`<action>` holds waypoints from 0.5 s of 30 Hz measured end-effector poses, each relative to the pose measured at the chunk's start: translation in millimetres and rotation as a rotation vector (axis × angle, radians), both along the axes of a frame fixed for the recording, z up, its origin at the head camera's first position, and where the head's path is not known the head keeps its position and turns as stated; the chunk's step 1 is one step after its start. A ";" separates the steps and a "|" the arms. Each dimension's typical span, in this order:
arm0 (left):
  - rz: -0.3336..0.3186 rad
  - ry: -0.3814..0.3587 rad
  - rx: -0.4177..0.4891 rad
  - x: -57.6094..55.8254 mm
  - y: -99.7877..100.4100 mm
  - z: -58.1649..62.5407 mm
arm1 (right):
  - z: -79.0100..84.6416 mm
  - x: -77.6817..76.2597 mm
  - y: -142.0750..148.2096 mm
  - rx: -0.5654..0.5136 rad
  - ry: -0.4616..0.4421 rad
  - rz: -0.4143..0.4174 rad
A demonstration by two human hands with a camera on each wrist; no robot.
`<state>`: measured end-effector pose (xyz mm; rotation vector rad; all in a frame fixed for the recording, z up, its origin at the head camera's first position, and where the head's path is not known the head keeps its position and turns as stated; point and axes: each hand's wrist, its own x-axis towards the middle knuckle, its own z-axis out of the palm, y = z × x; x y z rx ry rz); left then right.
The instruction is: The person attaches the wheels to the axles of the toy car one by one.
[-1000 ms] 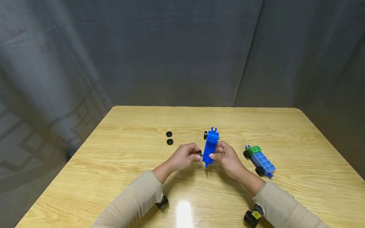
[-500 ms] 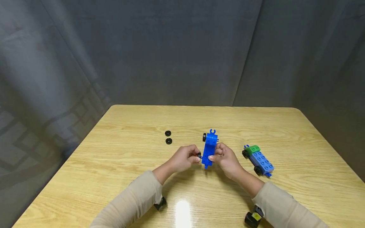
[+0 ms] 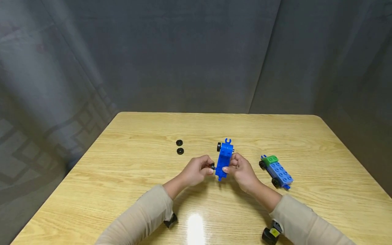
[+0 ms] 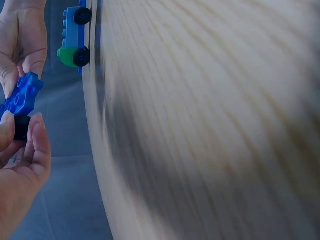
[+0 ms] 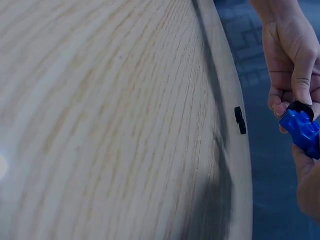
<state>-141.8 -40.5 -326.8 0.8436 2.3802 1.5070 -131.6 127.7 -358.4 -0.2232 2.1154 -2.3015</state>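
Observation:
My right hand (image 3: 243, 172) grips a blue toy car base (image 3: 224, 160) above the table, its thumb across the lower end. One black wheel (image 3: 218, 147) sits at the far left side of the base, and a bare axle stub shows on the far right side. Between thumb and fingers, my left hand (image 3: 197, 170) pinches a second black wheel (image 4: 21, 127) against the near left side of the base. In the right wrist view the blue base (image 5: 303, 131) touches this wheel; whether it is fully seated on its axle I cannot tell.
Two loose black wheels (image 3: 179, 147) lie on the wooden table (image 3: 137, 136), left of the hands. To the right stands another toy car (image 3: 278, 172) with blue and green bricks and black wheels. A grey curtain (image 3: 183, 58) hangs behind the table.
The pinched wheel has come closer to the side of the blue base, so less axle shows between them. Both hands keep their hold, and the whole view has shifted slightly.

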 end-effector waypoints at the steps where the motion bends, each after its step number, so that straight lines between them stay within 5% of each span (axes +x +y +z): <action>1: -0.004 0.006 -0.003 -2.1 -0.4 -3.5 | 0.1 0.2 -0.3 -0.004 -0.003 -0.003; 7: -0.018 0.076 -0.023 -17.9 -2.4 -30.1 | -0.7 0.2 -2.0 -0.025 -0.015 -0.023; 15: -0.009 0.127 -0.027 -19.6 -3.7 -36.9 | -1.7 0.3 -2.6 -0.021 -0.030 -0.033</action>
